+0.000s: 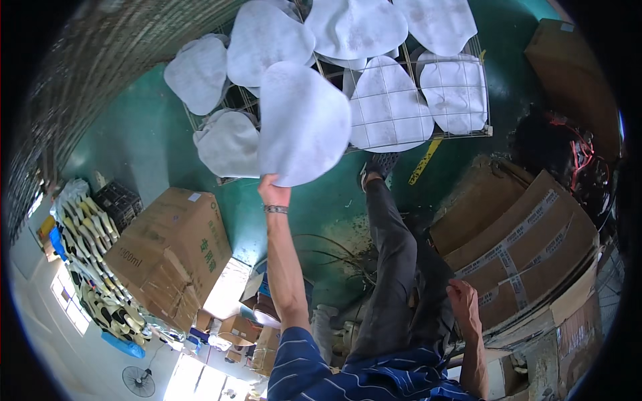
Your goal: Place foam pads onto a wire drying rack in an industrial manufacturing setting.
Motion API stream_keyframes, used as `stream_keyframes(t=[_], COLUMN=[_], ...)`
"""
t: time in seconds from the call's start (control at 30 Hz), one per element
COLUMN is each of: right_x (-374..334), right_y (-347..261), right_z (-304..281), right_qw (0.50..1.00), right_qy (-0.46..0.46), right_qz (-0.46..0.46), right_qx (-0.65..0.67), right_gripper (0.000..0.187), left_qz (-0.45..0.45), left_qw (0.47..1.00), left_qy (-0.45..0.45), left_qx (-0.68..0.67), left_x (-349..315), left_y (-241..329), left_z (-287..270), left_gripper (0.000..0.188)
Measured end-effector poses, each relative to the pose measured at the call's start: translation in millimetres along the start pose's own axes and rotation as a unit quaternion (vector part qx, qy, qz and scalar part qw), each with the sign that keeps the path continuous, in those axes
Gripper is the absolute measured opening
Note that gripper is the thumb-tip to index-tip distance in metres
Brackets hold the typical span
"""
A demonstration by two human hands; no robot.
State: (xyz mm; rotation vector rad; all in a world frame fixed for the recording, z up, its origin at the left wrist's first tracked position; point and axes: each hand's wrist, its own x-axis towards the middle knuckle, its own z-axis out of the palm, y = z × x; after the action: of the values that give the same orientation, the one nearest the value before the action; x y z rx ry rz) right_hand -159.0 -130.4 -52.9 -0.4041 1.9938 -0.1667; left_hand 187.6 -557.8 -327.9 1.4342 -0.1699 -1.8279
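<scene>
My left hand (275, 192) pinches the lower edge of a white rounded felt-like sheet (304, 123), which it holds up in front of a wire rack. Several similar white pieces (269, 43) lie in stacks on the wire rack (428, 139), some under its grid. One stack (227, 142) sits just left of the held sheet. My right hand (461, 294) hangs low by my right leg, beside flattened cardboard; its fingers are curled, and whether anything is in them I cannot make out.
A large cardboard box (167, 254) stands at the left. Taped cardboard (521, 247) leans at the right, near dark clutter with red cords (582, 157). My shoe (378, 167) is on the green floor (134, 140) by a yellow strip (425, 162). Thin hoses (334, 244) lie near my legs.
</scene>
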Motion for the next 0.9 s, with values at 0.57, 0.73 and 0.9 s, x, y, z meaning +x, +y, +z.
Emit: stream_keyframes(t=[0.57,0.73,0.9], right_x=[-178,-273,-383], right_y=[38,122,230], right_z=[9,76,184], right_qw=[0.920,0.824,0.617], right_qy=[0.217,0.349,0.450], right_qz=[0.139,0.357,0.558], right_qx=[0.296,0.269,0.326], right_gripper=[0.034,0.051,0.059], left_qz=[-0.042,-0.168,-0.171], left_qw=[0.623,0.634,0.567], left_qy=[-0.239,-0.375,-0.329], left_qx=[0.743,0.655,0.735], left_x=[-150,-197,-264], left_y=[-145,-163,-151], left_z=[142,195,184], left_gripper=[0.061,0.051,0.009])
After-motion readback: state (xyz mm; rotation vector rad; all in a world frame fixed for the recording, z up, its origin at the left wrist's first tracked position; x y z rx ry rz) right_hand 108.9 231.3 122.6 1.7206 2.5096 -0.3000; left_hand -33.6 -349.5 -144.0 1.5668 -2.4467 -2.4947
